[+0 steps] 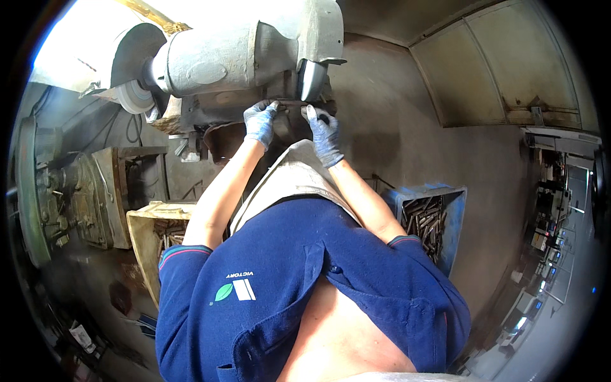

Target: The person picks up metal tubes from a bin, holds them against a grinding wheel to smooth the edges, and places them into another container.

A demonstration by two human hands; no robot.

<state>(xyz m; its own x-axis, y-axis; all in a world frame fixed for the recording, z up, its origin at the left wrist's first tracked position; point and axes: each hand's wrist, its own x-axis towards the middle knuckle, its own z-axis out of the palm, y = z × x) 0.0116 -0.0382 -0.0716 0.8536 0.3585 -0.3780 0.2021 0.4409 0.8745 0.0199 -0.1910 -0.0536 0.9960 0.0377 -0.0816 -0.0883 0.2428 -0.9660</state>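
Observation:
My left hand (261, 121), in a blue-grey work glove, pinches one end of a thin dark metal rod (291, 102). At the rod's other end, the fingers of my right hand (324, 132), gloved alike, are closed on it. The rod lies roughly level between the two hands, just under the right wheel (312, 81) of a grey bench grinder (210, 60). Whether the rod touches the wheel cannot be made out. My right thumb points up close to the wheel's lower edge.
At my right stands a blue crate (459, 223) full of slim metal pieces (428, 223); a cream crate (141, 232) with similar pieces is at my left. The grinder's left wheel (135, 97) sits under a guard. Machinery (83, 197) stands far left. A pale apron (296, 172) covers my lap.

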